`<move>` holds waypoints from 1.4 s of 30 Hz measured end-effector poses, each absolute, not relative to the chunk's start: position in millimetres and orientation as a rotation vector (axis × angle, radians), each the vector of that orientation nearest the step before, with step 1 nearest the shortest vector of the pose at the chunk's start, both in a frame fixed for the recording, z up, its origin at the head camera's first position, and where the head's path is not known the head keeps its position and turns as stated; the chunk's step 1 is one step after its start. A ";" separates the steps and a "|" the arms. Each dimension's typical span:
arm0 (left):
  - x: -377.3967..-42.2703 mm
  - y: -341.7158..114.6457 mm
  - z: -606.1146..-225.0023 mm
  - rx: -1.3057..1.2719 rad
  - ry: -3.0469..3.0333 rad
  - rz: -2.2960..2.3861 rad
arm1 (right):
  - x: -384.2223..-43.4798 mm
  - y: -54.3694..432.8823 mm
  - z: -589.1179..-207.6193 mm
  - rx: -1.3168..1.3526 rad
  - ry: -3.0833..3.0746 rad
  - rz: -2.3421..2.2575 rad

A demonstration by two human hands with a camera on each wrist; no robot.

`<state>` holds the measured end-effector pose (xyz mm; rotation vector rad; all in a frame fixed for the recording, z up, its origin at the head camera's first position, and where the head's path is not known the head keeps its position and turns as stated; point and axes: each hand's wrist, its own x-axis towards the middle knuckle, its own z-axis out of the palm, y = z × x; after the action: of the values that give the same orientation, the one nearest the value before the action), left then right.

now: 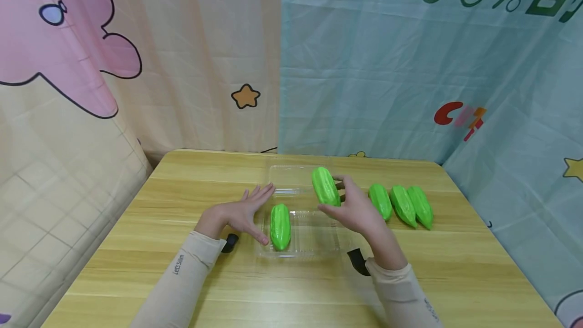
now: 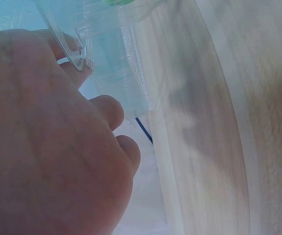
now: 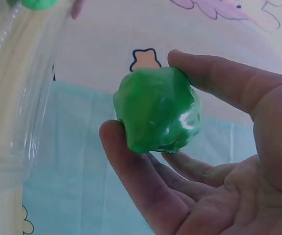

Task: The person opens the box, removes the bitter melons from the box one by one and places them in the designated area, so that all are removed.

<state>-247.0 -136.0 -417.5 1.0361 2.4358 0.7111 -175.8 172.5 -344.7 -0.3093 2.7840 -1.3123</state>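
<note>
A clear plastic box [image 1: 314, 239] lies on the table, its transparent lid [image 1: 291, 175] folded back behind it. One green toy bitter melon [image 1: 280, 227] lies lengthwise at the left inside the box. My right hand [image 1: 352, 209] holds another bitter melon [image 1: 325, 186] above the box's right side. In the right wrist view, thumb and fingers grip that melon [image 3: 155, 110] by its sides. My left hand [image 1: 243, 214] is spread at the box's left edge, fingers extended. The left wrist view shows its fingers [image 2: 106, 110] beside the clear plastic edge [image 2: 79, 54]; exact contact is hard to tell.
Three more green bitter melons [image 1: 403, 205] lie side by side on the wooden table [image 1: 455, 277], right of the box. Printed curtains [image 1: 364, 65] hang behind the table and at both sides.
</note>
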 end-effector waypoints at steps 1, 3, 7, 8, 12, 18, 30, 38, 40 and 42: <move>-246.8 -136.0 -417.5 1.034 2.436 0.712 | -176.2 175.0 -343.5 -0.300 2.792 -1.331; -246.3 -135.8 -417.2 1.036 2.434 0.722 | -178.3 179.8 -342.4 -0.279 2.818 -1.357; -245.8 -135.4 -416.5 1.034 2.433 0.726 | -184.6 189.5 -344.2 -0.252 2.845 -1.356; -245.5 -135.4 -416.1 1.032 2.433 0.726 | -186.5 191.8 -345.4 -0.247 2.851 -1.347; -245.1 -135.2 -415.8 1.026 2.435 0.724 | -195.0 201.5 -351.7 -0.186 2.844 -1.325; -246.3 -136.2 -416.7 1.025 2.438 0.723 | -207.9 217.9 -361.8 -0.038 2.835 -1.278; -246.4 -135.5 -417.8 1.009 2.443 0.720 | -226.5 240.5 -396.4 0.106 2.966 -1.016; -246.5 -135.3 -418.6 1.011 2.443 0.731 | -234.0 242.9 -411.9 0.166 2.939 -1.004; -246.5 -135.5 -418.4 1.004 2.440 0.739 | -234.8 243.0 -413.1 0.181 2.923 -0.995; -246.6 -135.9 -418.4 1.002 2.438 0.741 | -235.3 243.1 -413.4 0.190 2.918 -0.979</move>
<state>-246.6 -135.9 -418.4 1.0022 2.4380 0.7413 -235.3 243.1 -413.4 0.1900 2.9183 -0.9790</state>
